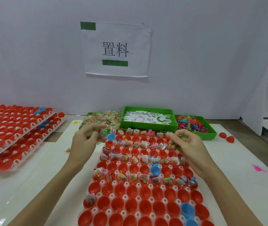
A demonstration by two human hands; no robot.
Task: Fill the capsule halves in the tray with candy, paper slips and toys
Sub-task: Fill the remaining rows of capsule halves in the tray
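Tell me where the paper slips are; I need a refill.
In the middle green bin at the table's far edge, between the candy bin on its left and the toy bin on its right.

Three green bins (147, 127), two stacked trays (18, 136) at left, two loose red capsules (226, 137), two hands (190, 147).

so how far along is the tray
Done: alternate rows of the tray hold filled red capsule halves, down to one lone filled half at near left. In hand: left hand pinches a candy packet; right hand holds something small. Left: the remaining near halves.
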